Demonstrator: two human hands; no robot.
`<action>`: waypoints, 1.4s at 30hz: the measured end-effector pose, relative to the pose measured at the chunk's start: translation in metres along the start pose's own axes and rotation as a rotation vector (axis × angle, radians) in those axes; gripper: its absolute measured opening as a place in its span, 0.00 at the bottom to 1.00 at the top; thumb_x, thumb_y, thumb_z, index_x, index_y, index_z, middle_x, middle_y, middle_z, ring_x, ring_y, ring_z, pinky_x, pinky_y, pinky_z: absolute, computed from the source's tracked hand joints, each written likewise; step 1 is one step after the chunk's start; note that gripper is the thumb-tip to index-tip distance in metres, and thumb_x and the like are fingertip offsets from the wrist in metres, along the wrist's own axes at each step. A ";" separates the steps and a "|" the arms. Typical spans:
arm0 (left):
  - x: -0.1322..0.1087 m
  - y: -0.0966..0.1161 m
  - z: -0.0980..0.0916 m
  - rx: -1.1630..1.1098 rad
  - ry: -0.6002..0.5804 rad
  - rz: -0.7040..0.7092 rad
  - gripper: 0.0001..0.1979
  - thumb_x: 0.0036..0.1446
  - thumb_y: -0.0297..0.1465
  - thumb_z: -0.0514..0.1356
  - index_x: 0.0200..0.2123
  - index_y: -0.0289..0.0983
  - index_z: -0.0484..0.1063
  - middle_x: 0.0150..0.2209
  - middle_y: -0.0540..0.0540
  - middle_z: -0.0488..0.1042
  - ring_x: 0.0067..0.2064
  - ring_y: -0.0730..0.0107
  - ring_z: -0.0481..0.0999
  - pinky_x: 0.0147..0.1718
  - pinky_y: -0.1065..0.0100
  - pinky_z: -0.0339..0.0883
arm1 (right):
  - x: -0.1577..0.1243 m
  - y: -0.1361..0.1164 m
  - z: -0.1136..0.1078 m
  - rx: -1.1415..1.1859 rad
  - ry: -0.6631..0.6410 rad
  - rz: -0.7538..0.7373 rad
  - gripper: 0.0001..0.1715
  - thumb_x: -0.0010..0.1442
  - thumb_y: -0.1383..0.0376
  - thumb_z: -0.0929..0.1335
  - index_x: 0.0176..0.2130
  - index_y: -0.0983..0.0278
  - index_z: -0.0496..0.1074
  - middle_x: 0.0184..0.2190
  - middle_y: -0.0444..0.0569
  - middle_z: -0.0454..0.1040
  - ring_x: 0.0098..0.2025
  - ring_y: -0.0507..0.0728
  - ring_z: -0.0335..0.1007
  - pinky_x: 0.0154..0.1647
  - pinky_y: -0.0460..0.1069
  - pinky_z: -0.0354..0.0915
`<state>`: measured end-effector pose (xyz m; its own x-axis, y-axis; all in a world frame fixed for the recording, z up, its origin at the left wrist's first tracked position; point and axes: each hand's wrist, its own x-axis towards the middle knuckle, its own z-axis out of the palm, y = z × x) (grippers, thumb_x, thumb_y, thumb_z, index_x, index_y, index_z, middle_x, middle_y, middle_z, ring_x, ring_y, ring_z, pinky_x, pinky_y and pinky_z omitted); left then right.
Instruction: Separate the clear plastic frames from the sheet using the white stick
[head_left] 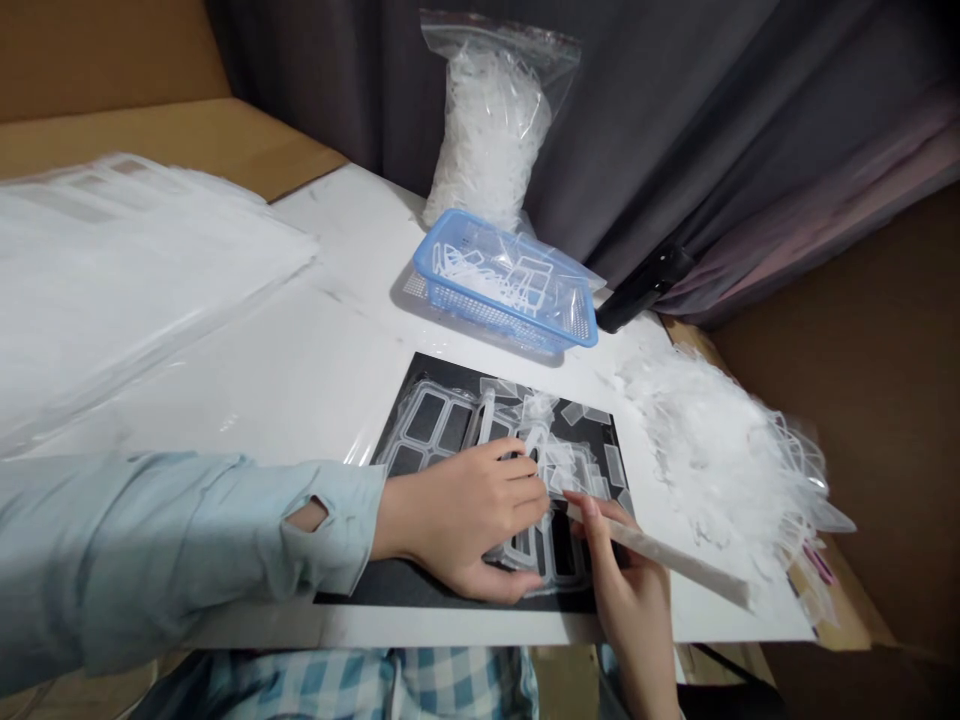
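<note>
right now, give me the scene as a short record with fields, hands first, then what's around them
left hand: resting on a clear framed sheet, thumb spread from fingers
right hand: gripping a white bar
under the sheet: black mat on a white table
loose on mat: small clear rectangles
beyond mat: blue basket holding white frames
behind basket: filled clear bag
right side: heap of whitish plastic pieces
left side: stacked translucent plastic
</note>
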<state>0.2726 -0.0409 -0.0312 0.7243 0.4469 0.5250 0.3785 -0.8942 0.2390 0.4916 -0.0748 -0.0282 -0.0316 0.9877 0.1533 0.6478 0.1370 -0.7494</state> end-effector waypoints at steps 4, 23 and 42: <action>0.000 0.000 -0.001 0.020 -0.046 -0.008 0.23 0.61 0.43 0.56 0.46 0.27 0.74 0.39 0.39 0.77 0.41 0.57 0.73 0.51 0.55 0.61 | 0.002 0.000 0.001 -0.006 0.007 0.014 0.19 0.68 0.52 0.64 0.42 0.59 0.80 0.40 0.48 0.79 0.39 0.57 0.77 0.42 0.48 0.72; 0.000 0.002 -0.001 0.105 -0.053 -0.046 0.22 0.60 0.43 0.55 0.45 0.31 0.76 0.44 0.36 0.76 0.47 0.54 0.72 0.53 0.56 0.60 | 0.022 -0.010 0.014 -0.035 0.100 -0.135 0.16 0.67 0.56 0.65 0.39 0.63 0.77 0.37 0.49 0.80 0.38 0.58 0.77 0.40 0.49 0.72; -0.003 0.003 0.000 0.126 -0.089 -0.094 0.23 0.59 0.45 0.56 0.47 0.33 0.75 0.51 0.34 0.73 0.50 0.49 0.70 0.54 0.50 0.57 | 0.018 -0.010 0.010 -0.034 0.024 -0.120 0.18 0.68 0.53 0.64 0.38 0.63 0.76 0.37 0.50 0.79 0.38 0.58 0.77 0.41 0.49 0.70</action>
<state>0.2712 -0.0446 -0.0323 0.7285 0.5340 0.4291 0.5124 -0.8405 0.1762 0.4768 -0.0575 -0.0246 -0.0927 0.9623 0.2558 0.6657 0.2509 -0.7027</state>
